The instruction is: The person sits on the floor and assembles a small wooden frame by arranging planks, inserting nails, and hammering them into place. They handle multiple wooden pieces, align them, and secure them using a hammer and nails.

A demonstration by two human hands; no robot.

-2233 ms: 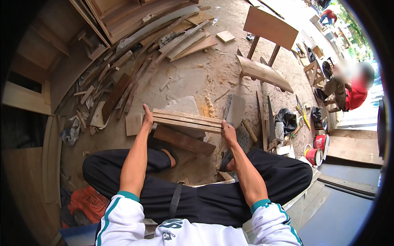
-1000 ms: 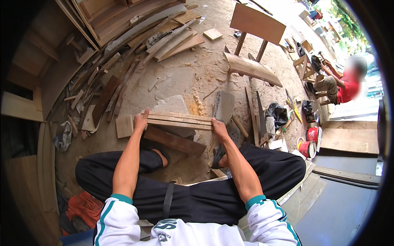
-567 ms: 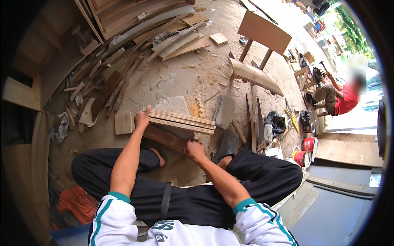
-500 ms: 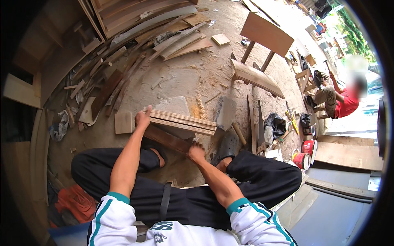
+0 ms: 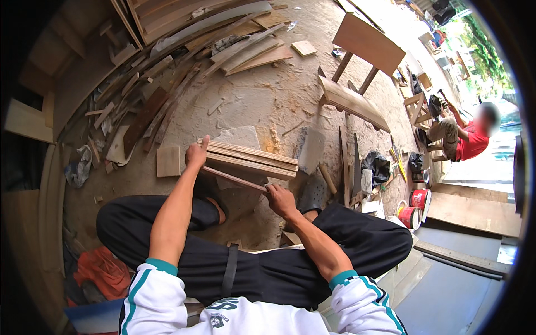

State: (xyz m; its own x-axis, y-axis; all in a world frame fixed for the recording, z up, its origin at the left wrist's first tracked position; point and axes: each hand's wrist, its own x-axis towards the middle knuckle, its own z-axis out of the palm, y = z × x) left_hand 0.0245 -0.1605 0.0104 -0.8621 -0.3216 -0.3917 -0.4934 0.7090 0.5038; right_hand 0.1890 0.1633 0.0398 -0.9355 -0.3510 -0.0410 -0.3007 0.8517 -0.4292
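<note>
Grips at opposite ends, left and right

The left hand (image 5: 195,154) is curled round the left end of a stack of pale, straight plywood strips (image 5: 251,159), its thumb standing up past the end. Fingers and thumb of the right hand (image 5: 280,198) pinch the right end of a long reddish-brown wooden board (image 5: 234,178), which lies just on the near side of the stack with its narrow edge showing. Whether anything beneath bears the stack cannot be told. A pale square wooden block (image 5: 168,161) sits left of the left hand; a flat grey slab (image 5: 310,151) lies past the stack's right end.

Both should prove stiff and hard to damage. The stack looks the heavier and its layers may slide apart, so it is best squeezed top and bottom at both ends; the board seems light, its bare end an easy pinch.
</note>
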